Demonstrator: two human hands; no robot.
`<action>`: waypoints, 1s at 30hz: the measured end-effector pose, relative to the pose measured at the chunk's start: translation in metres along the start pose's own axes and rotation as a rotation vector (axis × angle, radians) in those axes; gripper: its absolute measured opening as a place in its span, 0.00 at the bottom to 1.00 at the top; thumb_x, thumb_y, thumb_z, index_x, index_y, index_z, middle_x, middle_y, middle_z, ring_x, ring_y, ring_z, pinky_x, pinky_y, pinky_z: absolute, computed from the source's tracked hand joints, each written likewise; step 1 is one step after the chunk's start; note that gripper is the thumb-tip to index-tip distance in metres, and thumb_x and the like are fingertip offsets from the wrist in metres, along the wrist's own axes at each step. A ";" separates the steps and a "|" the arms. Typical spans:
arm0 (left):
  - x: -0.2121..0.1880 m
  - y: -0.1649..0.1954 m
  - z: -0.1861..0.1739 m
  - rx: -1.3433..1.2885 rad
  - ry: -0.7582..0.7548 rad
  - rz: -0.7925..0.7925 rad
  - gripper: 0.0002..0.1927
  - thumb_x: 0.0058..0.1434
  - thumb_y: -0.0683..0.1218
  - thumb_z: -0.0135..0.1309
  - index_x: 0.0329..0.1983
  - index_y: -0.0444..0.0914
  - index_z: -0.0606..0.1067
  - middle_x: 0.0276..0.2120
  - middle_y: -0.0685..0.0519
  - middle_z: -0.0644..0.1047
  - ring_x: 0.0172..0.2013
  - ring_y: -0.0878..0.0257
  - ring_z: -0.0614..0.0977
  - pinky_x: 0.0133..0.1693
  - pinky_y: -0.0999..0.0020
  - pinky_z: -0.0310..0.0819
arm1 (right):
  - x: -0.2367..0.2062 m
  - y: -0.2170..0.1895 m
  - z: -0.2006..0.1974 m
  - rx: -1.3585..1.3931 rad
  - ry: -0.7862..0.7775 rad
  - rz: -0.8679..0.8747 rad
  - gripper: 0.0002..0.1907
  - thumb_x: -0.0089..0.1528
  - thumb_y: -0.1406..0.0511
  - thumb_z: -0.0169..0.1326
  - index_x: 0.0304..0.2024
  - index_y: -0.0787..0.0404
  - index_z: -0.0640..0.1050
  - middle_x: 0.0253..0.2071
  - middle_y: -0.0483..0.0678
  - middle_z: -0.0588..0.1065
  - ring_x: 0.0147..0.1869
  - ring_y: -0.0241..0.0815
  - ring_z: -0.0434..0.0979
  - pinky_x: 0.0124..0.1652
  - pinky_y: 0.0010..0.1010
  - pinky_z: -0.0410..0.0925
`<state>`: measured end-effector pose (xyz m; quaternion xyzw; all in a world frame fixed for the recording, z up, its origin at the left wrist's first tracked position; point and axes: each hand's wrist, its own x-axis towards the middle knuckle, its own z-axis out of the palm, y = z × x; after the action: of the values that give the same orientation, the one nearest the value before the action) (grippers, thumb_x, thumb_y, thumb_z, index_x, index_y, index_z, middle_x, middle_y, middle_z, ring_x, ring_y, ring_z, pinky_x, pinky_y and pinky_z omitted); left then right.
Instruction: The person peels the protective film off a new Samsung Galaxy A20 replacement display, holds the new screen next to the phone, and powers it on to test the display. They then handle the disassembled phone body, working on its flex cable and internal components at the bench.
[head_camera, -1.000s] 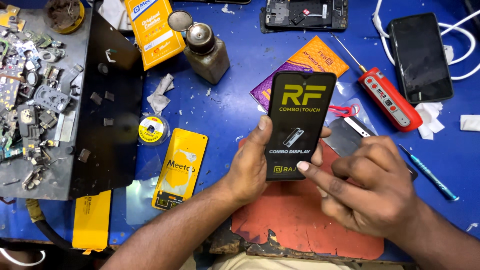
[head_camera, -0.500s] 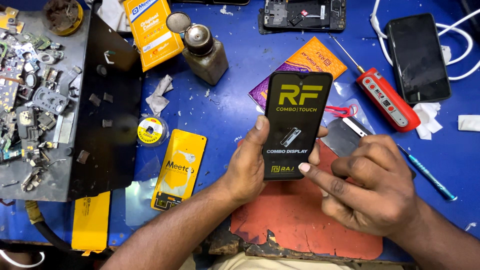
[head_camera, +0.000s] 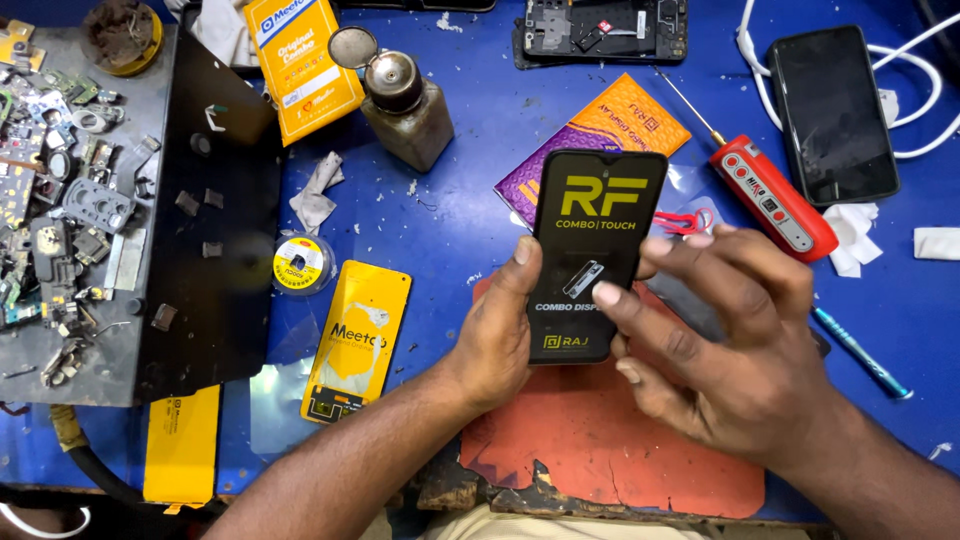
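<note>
The left hand (head_camera: 497, 335) is gripping a black phone display panel (head_camera: 597, 250) by its left edge, thumb lying against the side, holding it upright above the desk (head_camera: 470, 150). The right hand (head_camera: 735, 355) is hovering over the panel's lower right, fingers (head_camera: 640, 315) loosely spread, the forefinger tip touching the glass; it is pinching nothing that can be seen.

Change noted against the earlier views: the right hand was curled low beside the panel's bottom corner; it is now lifting and opening, fingers fanning across the face. The panel itself is sitting in much the same place. In my judgement the work is passing from steadying the panel to handling its front surface, possibly its printed protective film, though no lifted film edge is showing.

Surroundings: a worn orange mat (head_camera: 610, 440) is lying beneath the hands; a red screwdriver tool (head_camera: 770, 195) is resting just right of the panel; a dark phone (head_camera: 835, 115) is lying further right, well apart. A metal-topped bottle (head_camera: 405, 100) is standing upper left, a yellow packet (head_camera: 357, 340) is lying left of the forearm, and a tray of scrap parts (head_camera: 60, 200) is occupying the far left.
</note>
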<state>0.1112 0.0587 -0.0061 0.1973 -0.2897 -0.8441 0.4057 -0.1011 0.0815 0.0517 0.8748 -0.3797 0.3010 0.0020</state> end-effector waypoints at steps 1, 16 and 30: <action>0.000 -0.002 -0.001 -0.014 -0.008 -0.003 0.43 0.76 0.70 0.31 0.73 0.30 0.65 0.58 0.39 0.75 0.52 0.53 0.81 0.53 0.57 0.81 | 0.000 0.000 0.001 -0.004 -0.024 0.011 0.28 0.55 0.60 0.67 0.59 0.50 0.78 0.65 0.50 0.64 0.65 0.57 0.60 0.63 0.47 0.61; 0.000 -0.007 -0.005 -0.093 0.101 -0.018 0.32 0.77 0.63 0.32 0.69 0.35 0.66 0.58 0.47 0.75 0.55 0.61 0.78 0.59 0.61 0.75 | 0.003 0.000 0.003 0.019 -0.100 -0.015 0.27 0.55 0.55 0.66 0.57 0.44 0.79 0.69 0.51 0.61 0.71 0.58 0.57 0.67 0.55 0.60; -0.002 -0.011 -0.012 -0.093 0.059 -0.009 0.34 0.79 0.66 0.33 0.64 0.32 0.70 0.47 0.45 0.79 0.47 0.58 0.82 0.52 0.62 0.78 | 0.002 0.000 0.003 0.108 -0.051 -0.100 0.20 0.54 0.59 0.66 0.49 0.45 0.82 0.67 0.46 0.66 0.71 0.54 0.59 0.68 0.59 0.58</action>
<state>0.1133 0.0618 -0.0219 0.2043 -0.2371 -0.8523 0.4192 -0.0983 0.0795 0.0498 0.8989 -0.3185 0.2982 -0.0401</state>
